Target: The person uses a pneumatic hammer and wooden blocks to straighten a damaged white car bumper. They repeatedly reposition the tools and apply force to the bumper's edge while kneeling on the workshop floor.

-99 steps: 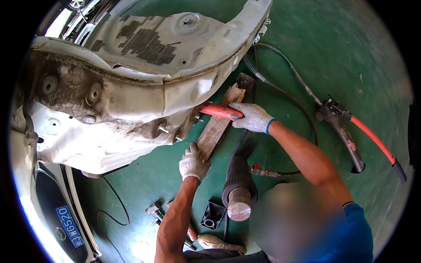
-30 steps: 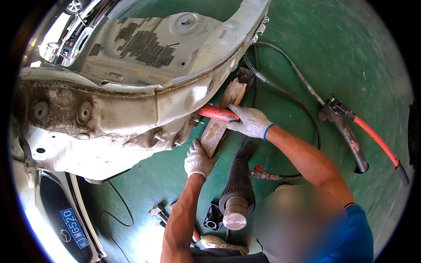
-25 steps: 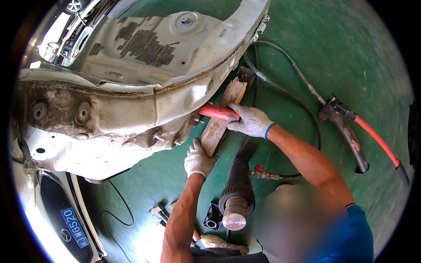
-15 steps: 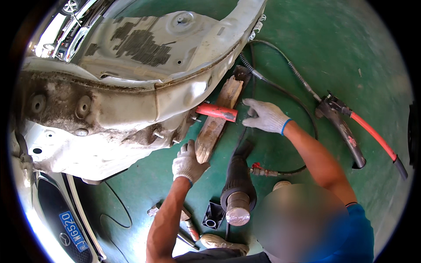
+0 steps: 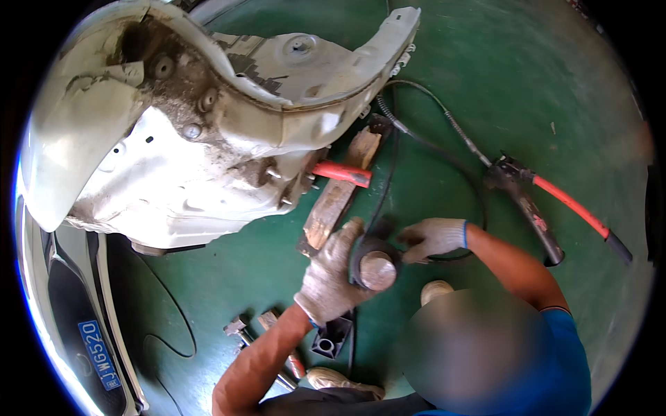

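A black hydraulic ram (image 5: pixel 378 272) with a silver round end stands between my hands. My left hand (image 5: pixel 333 277), in a pale knitted glove, is closed round its left side. On its right side, my gloved right hand (image 5: pixel 436 237) has its fingers curled in against the ram, near where the hose comes in; what lies under those fingers is hidden. Just beyond, a long worn wooden block (image 5: pixel 331 208) lies on the floor. A red tube (image 5: pixel 343 173) crosses over the block, one end at the underside of the white car body (image 5: pixel 243 173).
To the right lies a hand pump (image 5: pixel 524 197) with a red lever (image 5: pixel 569 202), a hose running from it. Near my left forearm are two hammers (image 5: pixel 239 329) (image 5: pixel 288 340) and a black square plate (image 5: pixel 331 338). Another vehicle's front (image 5: pixel 83 333) stands at lower left.
Both hands have left the area of the wooden block and red tube and come back to the ram. The ram has shifted away from me, and my view has turned slightly.
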A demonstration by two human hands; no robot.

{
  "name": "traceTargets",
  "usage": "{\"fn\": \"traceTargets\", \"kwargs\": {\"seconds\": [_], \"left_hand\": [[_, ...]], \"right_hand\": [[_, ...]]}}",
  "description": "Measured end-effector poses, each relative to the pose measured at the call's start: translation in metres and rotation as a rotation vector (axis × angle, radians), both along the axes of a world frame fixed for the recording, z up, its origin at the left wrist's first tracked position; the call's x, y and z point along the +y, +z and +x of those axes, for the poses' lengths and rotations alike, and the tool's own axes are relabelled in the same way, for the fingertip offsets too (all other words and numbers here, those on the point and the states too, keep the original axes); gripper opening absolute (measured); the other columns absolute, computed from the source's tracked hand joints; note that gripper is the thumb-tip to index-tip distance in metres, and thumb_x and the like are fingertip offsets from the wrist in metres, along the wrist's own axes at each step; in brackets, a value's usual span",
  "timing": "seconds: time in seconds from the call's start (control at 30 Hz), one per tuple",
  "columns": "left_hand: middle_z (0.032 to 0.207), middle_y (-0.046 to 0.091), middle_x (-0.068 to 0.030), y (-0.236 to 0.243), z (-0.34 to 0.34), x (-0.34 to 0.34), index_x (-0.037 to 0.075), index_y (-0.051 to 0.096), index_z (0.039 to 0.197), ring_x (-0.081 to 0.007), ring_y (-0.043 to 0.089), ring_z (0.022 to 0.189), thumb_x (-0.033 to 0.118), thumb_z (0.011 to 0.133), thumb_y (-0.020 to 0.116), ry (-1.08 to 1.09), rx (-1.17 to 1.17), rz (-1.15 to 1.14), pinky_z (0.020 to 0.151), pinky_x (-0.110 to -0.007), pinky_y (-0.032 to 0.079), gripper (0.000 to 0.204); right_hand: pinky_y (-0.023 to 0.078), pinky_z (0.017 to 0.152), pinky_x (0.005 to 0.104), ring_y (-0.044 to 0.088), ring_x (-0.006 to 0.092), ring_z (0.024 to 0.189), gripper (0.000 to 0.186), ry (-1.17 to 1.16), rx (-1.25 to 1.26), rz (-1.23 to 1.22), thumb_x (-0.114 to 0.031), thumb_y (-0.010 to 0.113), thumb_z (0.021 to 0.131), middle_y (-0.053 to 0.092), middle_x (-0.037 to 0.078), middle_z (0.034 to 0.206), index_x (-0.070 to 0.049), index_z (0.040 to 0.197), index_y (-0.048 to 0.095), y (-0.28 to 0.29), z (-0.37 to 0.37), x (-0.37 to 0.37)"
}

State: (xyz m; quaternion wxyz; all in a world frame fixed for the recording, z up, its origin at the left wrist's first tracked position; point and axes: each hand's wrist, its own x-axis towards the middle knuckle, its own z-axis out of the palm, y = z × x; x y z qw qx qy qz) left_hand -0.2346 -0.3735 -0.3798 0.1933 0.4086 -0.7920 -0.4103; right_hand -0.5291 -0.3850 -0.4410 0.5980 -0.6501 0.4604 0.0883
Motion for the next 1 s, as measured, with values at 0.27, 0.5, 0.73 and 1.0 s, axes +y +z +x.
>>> {"fn": "traceTargets", "kwargs": {"seconds": [0.27,0.5,0.73,1.0], "left_hand": [[0.139,0.062,-0.0230,0.010,0.061,-0.020,0.003,0.044,0.155,-0.0392,0.062,0.130,0.023,0.071,0.094,-0.012,-0.250,0.106,0.110,-0.046,0.050,0.099],[0.140,0.063,-0.0199,0.063,0.100,-0.007,0.002,0.042,0.157,-0.0309,0.063,0.130,0.012,0.070,0.093,0.306,-0.372,0.310,0.108,-0.042,0.053,0.102],[0.147,0.055,-0.0218,0.077,-0.002,0.030,0.005,0.042,0.156,-0.0411,0.060,0.131,0.019,0.064,0.096,0.183,-0.213,0.297,0.107,-0.048,0.053,0.107],[0.134,0.064,-0.0102,-0.013,-0.042,0.037,0.003,0.053,0.144,-0.0201,0.063,0.120,0.017,0.075,0.096,0.381,0.211,0.152,0.106,-0.038,0.051,0.083]], "right_hand": [[0.051,0.081,0.0436,0.067,0.0300,0.088,0.054,0.147,-0.044,-0.090,-0.050,0.074,0.088,0.070,0.015,0.094,-0.004,0.117,0.068,-0.015,0.006,0.009],[0.047,0.073,0.0366,0.053,0.0164,0.077,0.044,0.157,-0.147,0.156,-0.044,0.078,0.090,0.058,0.004,0.083,-0.004,0.100,0.062,-0.039,0.019,-0.005],[0.045,0.051,0.0255,0.055,0.0083,0.056,0.016,-0.246,-0.362,0.729,-0.025,0.068,0.100,0.062,-0.001,0.086,-0.014,0.102,0.057,-0.039,0.013,0.016],[0.037,0.046,0.0271,0.049,0.0080,0.053,0.024,-0.184,-0.415,0.588,-0.030,0.072,0.097,0.065,0.001,0.082,-0.008,0.105,0.065,-0.047,0.014,0.011]]}}
